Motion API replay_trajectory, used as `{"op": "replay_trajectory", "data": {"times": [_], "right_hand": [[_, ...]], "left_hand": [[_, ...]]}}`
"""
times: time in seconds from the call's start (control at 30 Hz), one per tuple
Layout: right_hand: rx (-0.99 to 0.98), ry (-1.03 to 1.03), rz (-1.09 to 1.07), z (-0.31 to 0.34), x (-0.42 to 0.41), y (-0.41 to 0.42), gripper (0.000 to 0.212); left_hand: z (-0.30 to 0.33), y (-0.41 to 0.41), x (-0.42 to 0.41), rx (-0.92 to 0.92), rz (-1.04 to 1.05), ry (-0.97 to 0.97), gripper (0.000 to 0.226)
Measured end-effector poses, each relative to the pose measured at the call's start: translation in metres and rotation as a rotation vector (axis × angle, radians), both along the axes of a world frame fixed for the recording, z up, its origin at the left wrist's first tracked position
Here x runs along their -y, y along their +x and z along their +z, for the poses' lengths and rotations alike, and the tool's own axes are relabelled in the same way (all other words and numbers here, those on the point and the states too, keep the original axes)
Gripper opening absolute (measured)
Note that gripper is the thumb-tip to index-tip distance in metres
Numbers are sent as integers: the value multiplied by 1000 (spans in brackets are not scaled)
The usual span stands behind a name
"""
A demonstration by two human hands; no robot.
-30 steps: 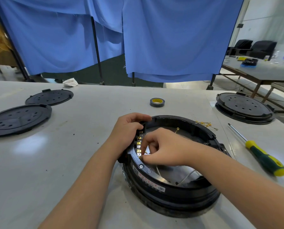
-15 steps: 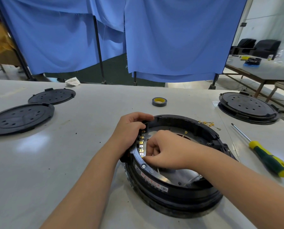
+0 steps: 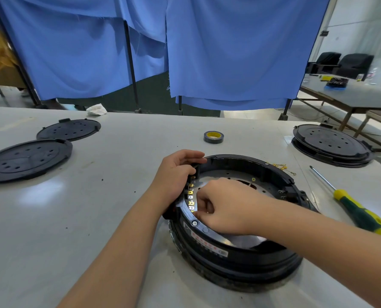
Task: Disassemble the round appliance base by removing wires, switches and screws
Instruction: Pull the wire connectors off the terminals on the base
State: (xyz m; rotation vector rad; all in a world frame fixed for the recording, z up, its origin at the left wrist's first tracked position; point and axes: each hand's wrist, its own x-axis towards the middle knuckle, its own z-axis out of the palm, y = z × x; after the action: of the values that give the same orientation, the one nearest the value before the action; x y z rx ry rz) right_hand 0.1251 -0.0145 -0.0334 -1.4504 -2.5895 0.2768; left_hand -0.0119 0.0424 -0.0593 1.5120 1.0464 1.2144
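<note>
The round black appliance base [image 3: 240, 261] lies open side up on the grey table, its metal floor plate [image 3: 227, 177] showing inside. My left hand [image 3: 176, 174] grips the base's left rim from outside, fingers curled over the edge. My right hand [image 3: 220, 205] reaches inside the left wall, fingers curled and pinching at a row of small brass terminals [image 3: 190, 196] on a switch block. What exactly the fingertips pinch is hidden. A screw [image 3: 194, 223] sits on the rim just below the right hand.
A green and yellow screwdriver [image 3: 358, 212] lies right of the base. Loose brass connectors [image 3: 279, 166] lie behind it. A tape roll [image 3: 213, 137] sits farther back. Two black round covers [image 3: 27, 160] lie at left, another round base [image 3: 331, 144] at far right.
My right hand has slid a little lower along the terminal row on the left wall. My left hand keeps its grip on the rim. The view has drifted slightly.
</note>
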Motion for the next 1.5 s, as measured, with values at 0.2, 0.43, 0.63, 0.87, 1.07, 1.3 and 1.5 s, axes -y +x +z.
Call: {"op": "replay_trajectory", "data": {"times": [0.2,0.43,0.63,0.87,1.07,1.3,1.5], "right_hand": [[30,-80,99,7,-4,6,22],[54,-37,108,7,-3,7,29],[-9,-94,51,7,-3,19,31],[-266,-107,-49,6,-10,27,23],[-630,-101,-232,32,-19,39,26],[-880,-96,-331,73,-11,58,22],[-1023,56,-326,100,-8,69,21]], "left_hand": [[0,0,0,-13,-2,-3,46],[1,-1,0,-37,15,18,50],[-1,-2,-1,-56,15,34,52],[0,-2,0,-76,19,17,52],[0,-3,1,-56,31,-26,51],[-1,-3,2,-68,41,-35,53],[2,-3,3,-96,49,-28,55]]}}
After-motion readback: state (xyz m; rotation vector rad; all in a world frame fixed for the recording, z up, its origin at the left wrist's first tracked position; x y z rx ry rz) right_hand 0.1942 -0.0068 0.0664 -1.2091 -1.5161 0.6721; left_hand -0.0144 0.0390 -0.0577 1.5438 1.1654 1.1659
